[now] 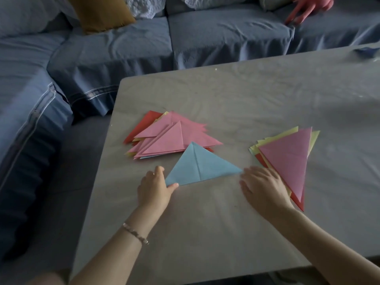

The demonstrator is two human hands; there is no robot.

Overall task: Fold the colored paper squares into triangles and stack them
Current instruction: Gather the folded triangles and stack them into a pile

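Head view, only one camera.

Blue folded triangle (200, 166) lies flat on the surface (226, 223), near centre, long edge toward the person, centre crease running from apex to that edge. Its apex just overlaps the near edge of the left pile.

Left hand (155, 187) pinches the triangle's left corner, thumb on top and fingers at the edge. Probably an anchor so the sheet can't slide, or a grip for lifting it across. Beaded bracelet (135, 233) on that wrist.

Right hand (264, 185) is open, palm down, flat on the surface, gripping nothing. Fingertips sit just at the triangle's right corner; the back of the hand covers the near-left edge of the right pile. Looks like it's flattening the crease end or steadying the surface cloth. Can't tell which.

Left pile (174, 137): mostly pink folded triangles over red, yellow and some blue, fanned loosely, on the far side of the blue piece.

Right pile (287, 159): pink triangle on top, yellow and red sheets under it, well apart from the left one.

Judgement: the blue fold is done and stacking is next. The left pile is nearer, so likely the destination.

Blue sofa (123, 48) beyond the far edge, irrelevant.
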